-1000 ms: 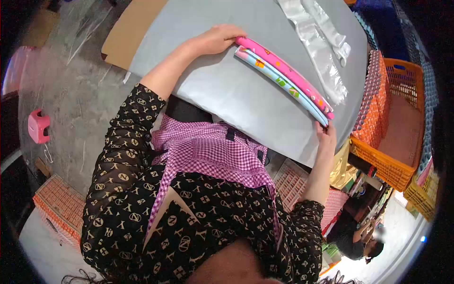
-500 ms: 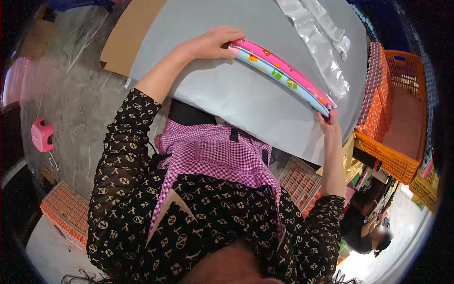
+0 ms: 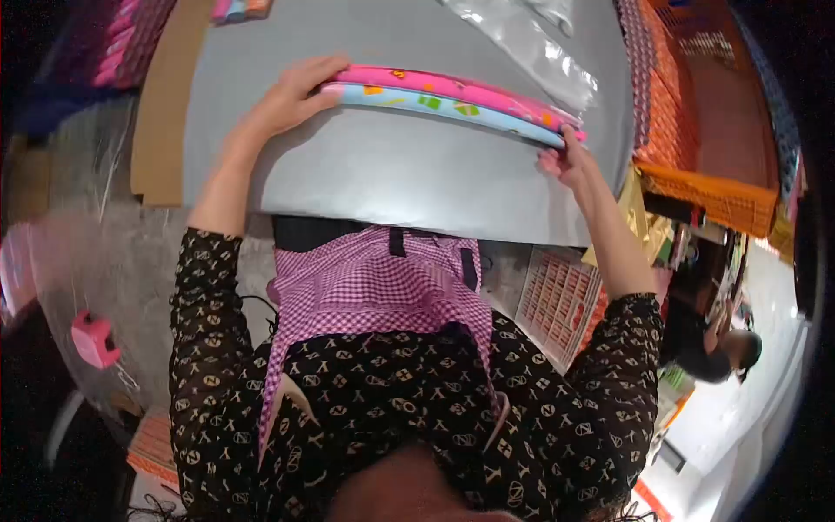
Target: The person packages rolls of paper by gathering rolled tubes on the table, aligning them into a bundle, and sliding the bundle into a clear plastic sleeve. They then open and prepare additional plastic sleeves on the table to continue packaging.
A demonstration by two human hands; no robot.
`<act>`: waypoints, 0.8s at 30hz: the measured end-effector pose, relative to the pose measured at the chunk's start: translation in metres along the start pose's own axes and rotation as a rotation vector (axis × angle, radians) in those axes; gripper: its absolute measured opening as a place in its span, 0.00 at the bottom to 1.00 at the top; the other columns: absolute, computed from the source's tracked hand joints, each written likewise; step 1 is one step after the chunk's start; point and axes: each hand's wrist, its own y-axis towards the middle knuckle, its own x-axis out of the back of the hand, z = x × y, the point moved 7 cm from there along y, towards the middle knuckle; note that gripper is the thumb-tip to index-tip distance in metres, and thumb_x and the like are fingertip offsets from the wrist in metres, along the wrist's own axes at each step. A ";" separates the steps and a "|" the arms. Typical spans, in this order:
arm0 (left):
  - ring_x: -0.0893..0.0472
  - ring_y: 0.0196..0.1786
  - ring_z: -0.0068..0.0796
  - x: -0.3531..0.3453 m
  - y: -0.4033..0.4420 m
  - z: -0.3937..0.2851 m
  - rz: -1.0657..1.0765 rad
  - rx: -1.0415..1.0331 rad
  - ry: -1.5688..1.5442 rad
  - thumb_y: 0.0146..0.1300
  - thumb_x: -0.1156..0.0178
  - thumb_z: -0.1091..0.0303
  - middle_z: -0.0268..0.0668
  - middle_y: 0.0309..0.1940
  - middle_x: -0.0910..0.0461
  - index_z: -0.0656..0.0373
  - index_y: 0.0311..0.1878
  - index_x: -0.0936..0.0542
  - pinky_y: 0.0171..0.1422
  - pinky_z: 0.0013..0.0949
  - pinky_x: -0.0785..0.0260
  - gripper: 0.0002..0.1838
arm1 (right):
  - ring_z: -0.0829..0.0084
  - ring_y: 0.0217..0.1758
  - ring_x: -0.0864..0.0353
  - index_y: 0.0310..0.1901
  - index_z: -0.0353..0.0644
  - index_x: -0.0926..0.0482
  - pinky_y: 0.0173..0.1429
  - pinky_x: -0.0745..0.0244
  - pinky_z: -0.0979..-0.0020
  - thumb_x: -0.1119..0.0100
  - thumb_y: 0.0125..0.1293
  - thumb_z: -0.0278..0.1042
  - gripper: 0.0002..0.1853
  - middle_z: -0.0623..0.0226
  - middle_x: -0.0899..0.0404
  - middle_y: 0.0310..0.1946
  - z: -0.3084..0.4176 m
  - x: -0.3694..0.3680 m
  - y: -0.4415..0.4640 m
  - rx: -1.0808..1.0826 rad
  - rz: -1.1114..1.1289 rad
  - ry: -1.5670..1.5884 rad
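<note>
Two long slim rolls of wrapping paper lie side by side across the grey table (image 3: 391,174). One is a pink roll (image 3: 448,86), the other a light blue roll (image 3: 409,100) with green and orange gift prints. My left hand (image 3: 296,97) is closed around their left ends. At the right ends, my right hand (image 3: 570,159) grips both rolls between thumb and fingers. Just beyond them lies a clear plastic sleeve (image 3: 531,52), its near end close to the pink roll.
An orange crate (image 3: 713,196) stands right of the table, beside stacked orange rolls (image 3: 665,96). Cardboard (image 3: 161,113) edges the left side. Several small rolls (image 3: 243,9) lie at the far left. A pink stool (image 3: 94,339) is on the floor; a person (image 3: 718,344) sits at right.
The view has turned, so the rolls appear more level and further left. Both hands still hold their ends. The small rolls at the far left have come into view.
</note>
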 end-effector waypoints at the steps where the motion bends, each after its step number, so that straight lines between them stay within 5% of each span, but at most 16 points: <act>1: 0.28 0.60 0.45 0.001 -0.001 0.001 -0.006 0.034 -0.009 0.60 0.39 0.66 0.45 0.59 0.26 0.62 0.61 0.28 0.66 0.40 0.38 0.26 | 0.62 0.23 0.21 0.34 0.39 0.28 0.22 0.20 0.64 0.48 0.66 0.62 0.27 0.61 0.24 0.23 0.002 -0.004 -0.008 0.034 0.013 -0.067; 9: 0.29 0.61 0.40 0.002 -0.004 0.010 0.019 0.112 0.058 0.65 0.41 0.65 0.41 0.60 0.27 0.60 0.63 0.28 0.66 0.38 0.38 0.24 | 0.64 0.27 0.20 0.33 0.40 0.30 0.33 0.17 0.63 0.45 0.67 0.58 0.24 0.64 0.26 0.27 -0.004 -0.004 -0.043 0.103 0.109 -0.082; 13: 0.30 0.62 0.39 0.002 -0.006 0.012 -0.003 0.159 -0.019 0.64 0.40 0.65 0.40 0.61 0.27 0.58 0.63 0.28 0.66 0.38 0.38 0.24 | 0.74 0.26 0.21 0.33 0.38 0.27 0.26 0.22 0.71 0.39 0.66 0.46 0.18 0.65 0.24 0.27 0.003 -0.001 -0.056 0.389 0.098 -0.328; 17: 0.30 0.62 0.39 0.003 -0.005 0.012 0.002 0.130 -0.003 0.64 0.40 0.65 0.39 0.61 0.27 0.58 0.63 0.28 0.67 0.38 0.39 0.24 | 0.77 0.24 0.23 0.33 0.37 0.27 0.24 0.29 0.73 0.32 0.60 0.42 0.17 0.66 0.23 0.25 0.014 0.014 -0.057 0.722 -0.234 -0.578; 20: 0.30 0.61 0.38 0.003 -0.004 0.011 0.022 0.199 -0.032 0.64 0.40 0.65 0.39 0.62 0.28 0.58 0.63 0.28 0.67 0.37 0.39 0.24 | 0.70 0.34 0.20 0.39 0.35 0.26 0.36 0.25 0.67 0.28 0.55 0.40 0.20 0.59 0.21 0.32 0.036 0.013 -0.082 1.037 -0.456 -0.750; 22: 0.29 0.60 0.38 0.002 -0.004 0.012 0.045 0.193 -0.067 0.65 0.40 0.65 0.39 0.62 0.28 0.58 0.64 0.28 0.66 0.37 0.38 0.24 | 0.60 0.48 0.24 0.52 0.37 0.27 0.51 0.28 0.59 0.25 0.47 0.39 0.31 0.55 0.23 0.45 0.049 -0.008 -0.115 1.587 -0.570 -1.104; 24: 0.29 0.60 0.37 0.002 -0.005 0.013 0.040 0.190 -0.063 0.64 0.40 0.65 0.39 0.62 0.28 0.57 0.64 0.28 0.66 0.37 0.38 0.24 | 0.57 0.52 0.27 0.57 0.40 0.29 0.54 0.31 0.57 0.25 0.45 0.39 0.36 0.56 0.25 0.50 0.052 -0.014 -0.116 1.587 -0.512 -1.169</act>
